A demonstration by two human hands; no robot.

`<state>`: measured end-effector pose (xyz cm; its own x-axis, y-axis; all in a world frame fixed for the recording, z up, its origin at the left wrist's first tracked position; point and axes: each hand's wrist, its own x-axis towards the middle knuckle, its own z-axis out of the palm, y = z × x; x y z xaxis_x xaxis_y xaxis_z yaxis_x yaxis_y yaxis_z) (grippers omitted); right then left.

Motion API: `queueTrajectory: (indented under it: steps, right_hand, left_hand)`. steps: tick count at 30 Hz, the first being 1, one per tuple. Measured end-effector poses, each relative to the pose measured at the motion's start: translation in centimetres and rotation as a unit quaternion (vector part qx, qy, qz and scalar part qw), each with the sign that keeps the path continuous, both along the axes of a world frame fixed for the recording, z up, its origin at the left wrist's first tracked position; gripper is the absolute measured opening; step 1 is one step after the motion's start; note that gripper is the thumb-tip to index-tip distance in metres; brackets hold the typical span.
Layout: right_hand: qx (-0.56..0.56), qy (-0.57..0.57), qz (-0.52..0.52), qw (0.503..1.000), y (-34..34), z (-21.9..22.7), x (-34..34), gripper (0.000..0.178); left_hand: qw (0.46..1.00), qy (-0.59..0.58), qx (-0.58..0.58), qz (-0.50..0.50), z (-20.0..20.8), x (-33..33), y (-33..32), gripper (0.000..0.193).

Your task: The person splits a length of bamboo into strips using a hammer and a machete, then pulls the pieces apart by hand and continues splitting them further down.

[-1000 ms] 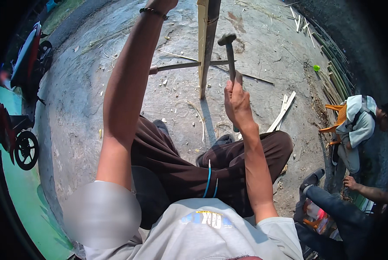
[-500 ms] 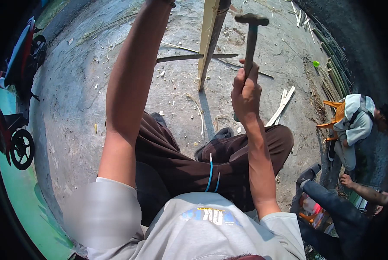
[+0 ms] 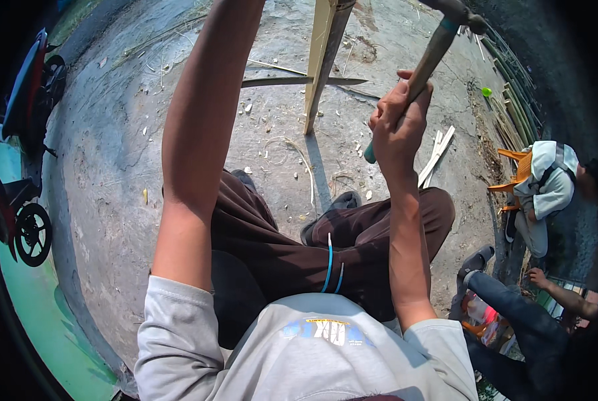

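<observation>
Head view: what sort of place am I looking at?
Probably an outdoor yard used as an informal workspace: sunlit, rough concrete-like ground strewn with pale chips and strips, and long poles piled along the right edge.

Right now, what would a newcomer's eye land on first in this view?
Probably the hammer held in the right hand, its head at the top edge, right of centre. Next, the long piece of wood or bamboo at top centre, with a dark blade crossing it. Then the bright orange chair toward the right rim.
</observation>
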<state>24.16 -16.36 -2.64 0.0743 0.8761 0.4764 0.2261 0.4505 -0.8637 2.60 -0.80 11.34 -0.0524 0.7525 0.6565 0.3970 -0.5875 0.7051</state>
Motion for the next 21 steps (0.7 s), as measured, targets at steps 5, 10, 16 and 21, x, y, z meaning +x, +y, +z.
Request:
queueTrajectory:
  steps: [5,10,16,21]
  right_hand:
    - [-0.345,-0.096,0.125,0.925,0.2,-10.8,2.6,0.032]
    - [-0.152,0.034,0.127,0.98,-0.3,4.6,1.1,0.034]
    - [-0.074,-0.127,-0.035,0.988,0.4,-3.6,-1.4,0.025]
    - [-0.201,-0.212,0.062,0.954,2.5,-7.4,1.1,0.033]
  left_hand:
    - [0.999,-0.033,-0.012,-0.015,-0.3,-0.2,1.5,0.05]
    - [0.991,-0.1,-0.032,-0.078,-0.7,-3.7,0.8,0.043]
    - [0.993,-0.088,-0.023,-0.077,0.1,-4.5,0.9,0.046]
    - [0.996,-0.063,-0.022,-0.062,-0.3,-3.4,1.4,0.047]
